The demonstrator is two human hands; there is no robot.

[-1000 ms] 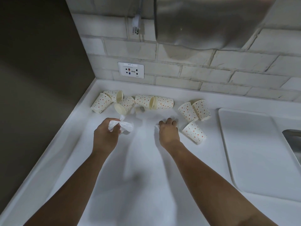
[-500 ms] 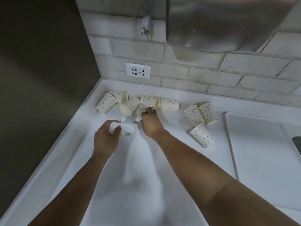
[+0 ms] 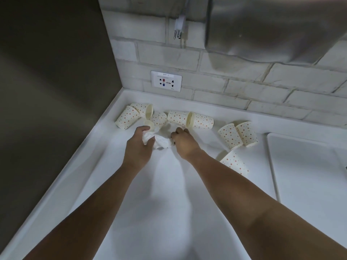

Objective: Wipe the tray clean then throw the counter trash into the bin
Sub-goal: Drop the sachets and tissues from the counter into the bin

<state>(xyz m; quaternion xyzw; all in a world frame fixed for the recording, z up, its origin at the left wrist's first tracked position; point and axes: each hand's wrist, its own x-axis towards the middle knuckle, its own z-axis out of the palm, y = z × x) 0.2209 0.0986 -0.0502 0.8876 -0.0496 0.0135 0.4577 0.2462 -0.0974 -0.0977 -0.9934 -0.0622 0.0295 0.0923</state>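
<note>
— How is the scene lit?
— Dimly, from overhead; soft shadows are thrown across the white table (image 3: 169, 222) toward 6 o'clock.
— And sharpness?
— The centre is rendered crisp; the brick wall (image 3: 244, 85) is bowed at 2 o'clock, and the steel dispenser (image 3: 272, 29) is smeared.

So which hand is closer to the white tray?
The right. The right hand is left of the tray, across some cups; the left hand is farther left, gripping the crumpled tissue.

Tray (image 3: 304, 175) cut by right edge; one cup (image 3: 234, 163) half behind forearm (image 3: 225, 179).
</note>
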